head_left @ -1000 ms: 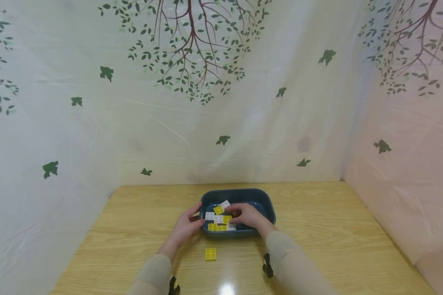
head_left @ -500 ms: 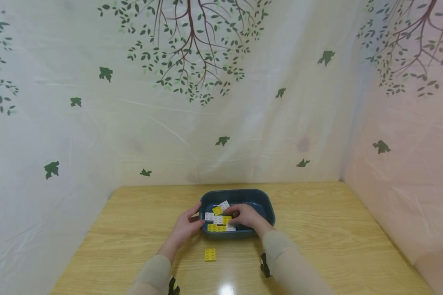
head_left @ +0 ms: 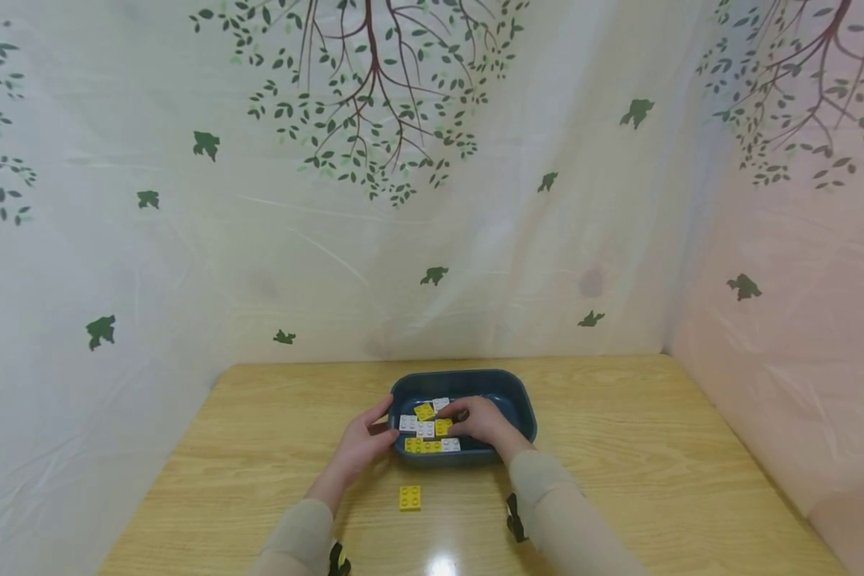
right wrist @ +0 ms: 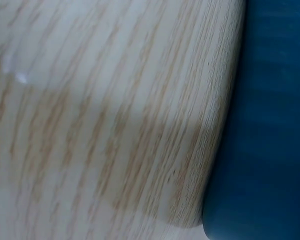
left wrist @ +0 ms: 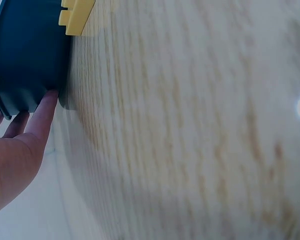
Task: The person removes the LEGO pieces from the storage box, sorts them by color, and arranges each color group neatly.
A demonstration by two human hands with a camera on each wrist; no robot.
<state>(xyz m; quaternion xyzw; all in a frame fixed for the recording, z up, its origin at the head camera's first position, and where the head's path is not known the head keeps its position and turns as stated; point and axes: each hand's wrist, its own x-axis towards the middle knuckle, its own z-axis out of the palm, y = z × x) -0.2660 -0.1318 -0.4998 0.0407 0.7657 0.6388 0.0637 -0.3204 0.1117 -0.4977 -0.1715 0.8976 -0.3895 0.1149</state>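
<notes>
My left hand [head_left: 360,442] rests against the left end of a dark blue rectangular box [head_left: 462,456]; the left wrist view shows its fingers [left wrist: 46,112] touching the outer wall. Inside the box, on the left, several yellow and white toy bricks lie flat in rough rows. My right hand [head_left: 481,422] reaches over the right wall, thumb and index finger pinching a yellow toy brick [head_left: 442,427] in the middle row. A white brick [head_left: 441,404] lies right at the index fingertip, beside a tilted yellow brick [head_left: 423,411]. The right wrist view shows only table and box wall [right wrist: 265,125], no hand.
A loose yellow brick [head_left: 410,498] lies on the wooden table [head_left: 274,448] in front of the box. A pale curtain [head_left: 317,264] printed with branches and birds hangs behind and along both sides of the table.
At the right fingertips, the white brick at the back has turned straighter and the pinched yellow brick has shifted slightly away. The front-row white brick is less covered. My left hand stays put.
</notes>
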